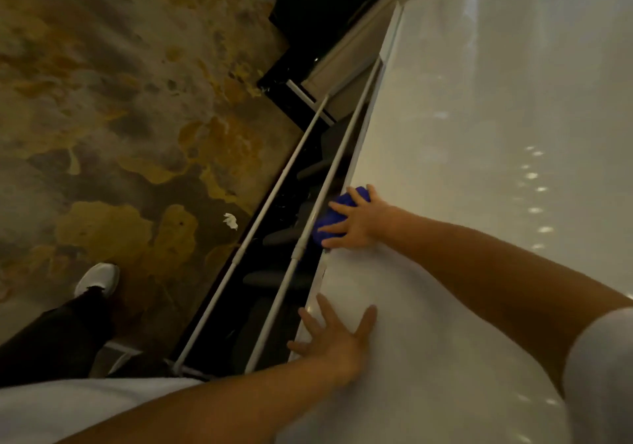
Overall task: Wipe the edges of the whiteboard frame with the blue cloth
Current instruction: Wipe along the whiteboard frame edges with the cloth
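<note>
A large white whiteboard (479,135) fills the right side, seen from a steep tilt. Its pale frame edge (368,128) runs diagonally from upper right to lower middle. My right hand (359,219) presses a crumpled blue cloth (330,220) against that edge, fingers spread over the cloth. Part of the cloth is hidden under the hand. My left hand (334,335) lies flat on the board face near the same edge, lower down, fingers apart and holding nothing.
Two thin white stand rails (274,203) run beside the frame over a dark base. A patterned brown and yellow carpet (120,118) covers the floor, with a small white scrap (231,220). My white shoe (99,279) is at lower left. A dark cabinet (318,15) stands beyond.
</note>
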